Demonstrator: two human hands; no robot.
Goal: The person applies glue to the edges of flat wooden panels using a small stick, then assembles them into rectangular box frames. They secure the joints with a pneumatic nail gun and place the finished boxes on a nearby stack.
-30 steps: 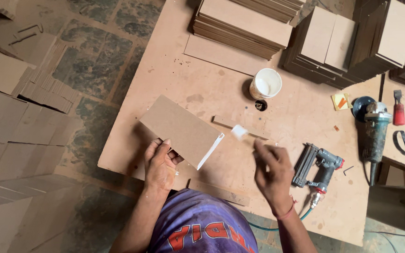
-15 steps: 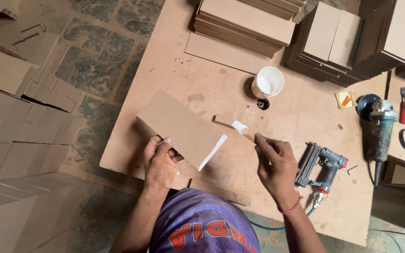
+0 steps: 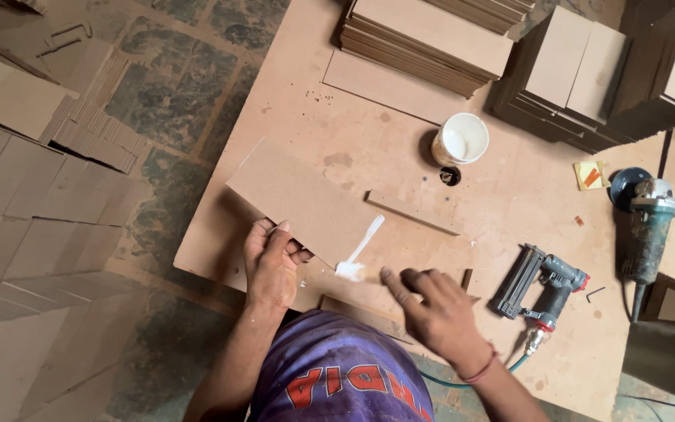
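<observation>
Head view: the left hand [image 3: 271, 262] grips the near corner of a brown board [image 3: 302, 205] tilted up off the worktable [image 3: 509, 195]; the right hand [image 3: 435, 306] pinches a small glue spreader [image 3: 351, 270] against its white-smeared edge. The board's long axis runs from upper left to lower right. Glue could drip onto the table, or the board slip from that one-corner hold
</observation>
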